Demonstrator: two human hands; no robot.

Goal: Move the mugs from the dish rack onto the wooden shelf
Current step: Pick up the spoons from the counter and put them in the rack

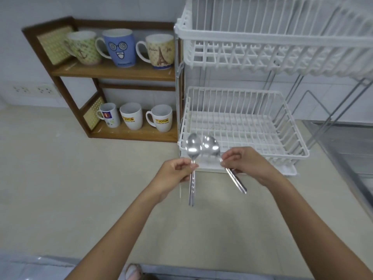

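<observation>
A pale countertop (60, 188) fills most of the frame. At the upper right stands a white two-tier dish rack (244, 126), both of its wire baskets holding no mugs. At the upper left, touching the rack's side, is the wooden shelf (113, 72). All six mugs sit on it: on the top board a green patterned mug (83, 47), a blue face mug (119, 47) and an Eiffel Tower mug (159, 51); on the bottom board a small white mug (109, 115) and two white mugs with yellow labels (132, 116) (162, 118). In the centre of the frame, the person's left hand (174, 175) pinches the handle of an upright metal spoon (192, 158), and the right hand (245, 163) pinches a second, tilted spoon (222, 160). The two bowls lie just beside each other before the lower basket.
</observation>
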